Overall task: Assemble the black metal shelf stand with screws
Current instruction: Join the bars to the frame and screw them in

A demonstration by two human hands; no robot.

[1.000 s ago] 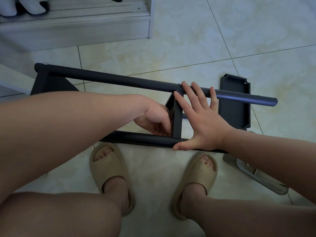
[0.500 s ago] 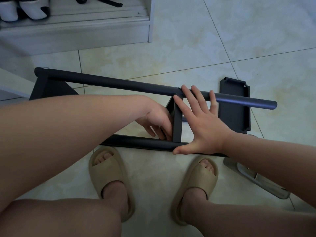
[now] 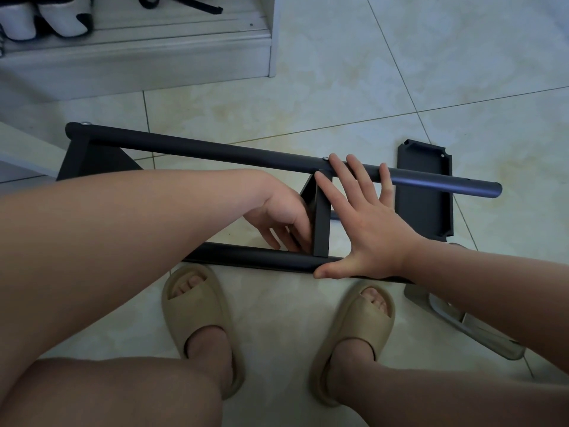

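Observation:
The black shelf stand lies on its side on the tiled floor, with a far tube (image 3: 215, 151) and a near tube (image 3: 252, 257). Between them stands a middle shelf plate (image 3: 321, 223), and a screw head (image 3: 324, 158) shows above it on the far tube. My left hand (image 3: 280, 217) reaches in from the left, its fingers stretched down against the plate's left face. My right hand (image 3: 366, 223) lies flat and spread just right of the plate, fingertips on the far tube and thumb on the near tube. A second plate (image 3: 83, 161) sits at the stand's left end.
A loose black shelf plate (image 3: 428, 195) lies on the floor behind the far tube's right end. A silvery metal part (image 3: 468, 325) lies at the lower right. A low white shoe cabinet (image 3: 138, 57) with shoes stands at the back left. My feet in beige slippers (image 3: 197, 306) are just before the near tube.
My left hand's fingers have gone from curled beside the middle plate to stretched down along it. My right hand has stayed flat across the two tubes.

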